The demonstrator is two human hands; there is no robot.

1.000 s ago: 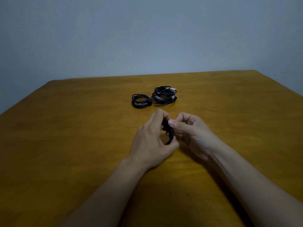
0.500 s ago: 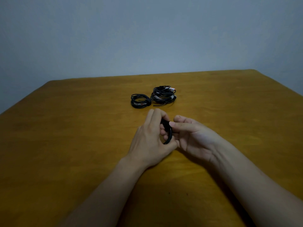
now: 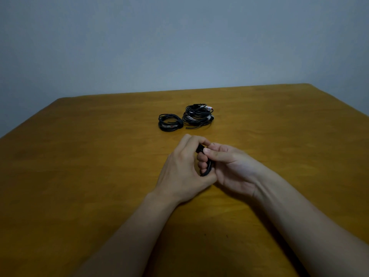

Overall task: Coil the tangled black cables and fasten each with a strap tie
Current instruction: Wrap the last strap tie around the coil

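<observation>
A small black coiled cable [image 3: 207, 170] is held upright between both hands over the middle of the wooden table [image 3: 79, 166]. My left hand [image 3: 184, 166] grips it with fingers curled through the loop. My right hand [image 3: 231, 166] pinches its top with the thumb, palm turned up. Most of the coil is hidden by the fingers. Farther back lie a flat black coil [image 3: 169, 122] and, to its right, a taller pile of black cables [image 3: 198, 116] with pale and reddish plugs.
The table's far edge meets a plain grey-blue wall [image 3: 179, 47]. Bare wood stretches to the left, right and front of my hands.
My right hand has rolled palm-up and slid its thumb along the top of the coil. My left hand has kept its grip and barely moved.
</observation>
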